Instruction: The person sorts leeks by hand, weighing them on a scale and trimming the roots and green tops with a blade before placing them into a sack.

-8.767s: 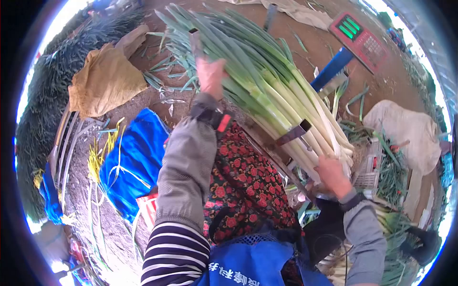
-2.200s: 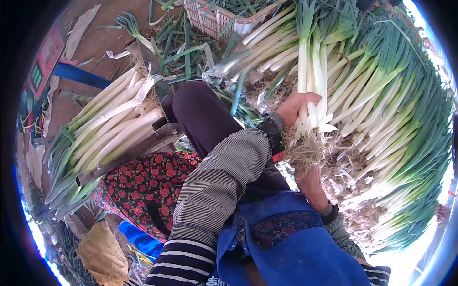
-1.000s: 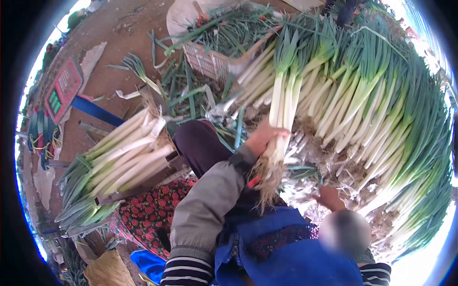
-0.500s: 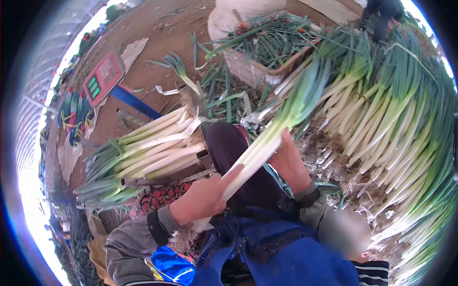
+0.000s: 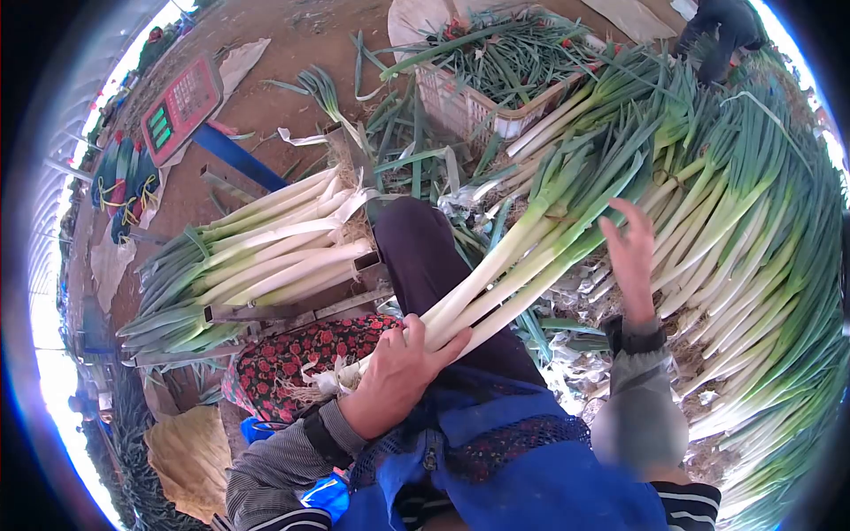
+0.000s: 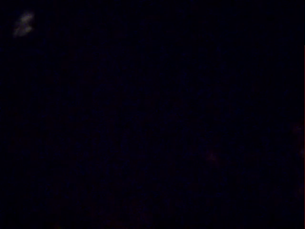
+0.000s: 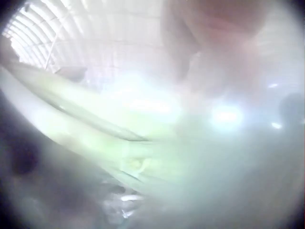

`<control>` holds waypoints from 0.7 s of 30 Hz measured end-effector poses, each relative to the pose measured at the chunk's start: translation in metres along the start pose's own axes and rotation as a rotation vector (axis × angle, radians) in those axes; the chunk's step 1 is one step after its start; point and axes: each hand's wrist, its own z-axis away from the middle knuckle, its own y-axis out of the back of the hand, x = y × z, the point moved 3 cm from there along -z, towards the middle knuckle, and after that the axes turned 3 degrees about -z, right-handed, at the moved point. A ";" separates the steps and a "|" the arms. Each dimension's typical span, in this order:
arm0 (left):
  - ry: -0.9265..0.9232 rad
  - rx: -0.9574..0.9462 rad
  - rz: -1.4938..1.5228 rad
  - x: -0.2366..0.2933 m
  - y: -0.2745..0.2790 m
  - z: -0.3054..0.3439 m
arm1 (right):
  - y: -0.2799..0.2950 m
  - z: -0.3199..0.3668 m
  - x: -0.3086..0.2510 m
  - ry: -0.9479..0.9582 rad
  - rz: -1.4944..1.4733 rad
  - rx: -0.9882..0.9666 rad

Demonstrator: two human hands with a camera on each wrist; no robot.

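My left hand (image 5: 390, 379) grips a few long green onions (image 5: 498, 265) low on their white stalks, near the roots. The bunch slants up to the right across the dark-trousered knee, its green leaves spreading at the far end. Beside those leaves my right hand (image 5: 630, 257) is raised with its fingers apart and nothing in its grasp. In the right wrist view the pale stalks (image 7: 66, 121) run below blurred fingers (image 7: 209, 43). The left wrist view is almost black. More green onions (image 5: 274, 257) lie side by side in a metal rack (image 5: 292, 320) on the left.
A big heap of green onions (image 5: 753, 265) fills the right side. Behind stands a plastic crate (image 5: 460, 106) of leaf trimmings. A red digital scale display (image 5: 181, 106) on a blue post (image 5: 237, 157) is at back left; another person's legs (image 5: 722, 35) show at back right.
The left hand has brought the green onions from the heap to over the lap, tilting them. Half a second ago the right hand was against the stalks; now it is off them, farther right.
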 end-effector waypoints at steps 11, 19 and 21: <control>0.071 -0.065 0.182 -0.001 0.000 -0.002 | -0.031 -0.058 0.014 0.344 0.609 -0.276; 0.123 -0.169 0.480 -0.018 0.016 -0.011 | 0.100 -0.010 0.094 -0.321 0.191 0.425; 0.111 -0.183 0.475 -0.019 0.018 -0.011 | 0.118 0.014 0.119 -0.427 0.062 0.594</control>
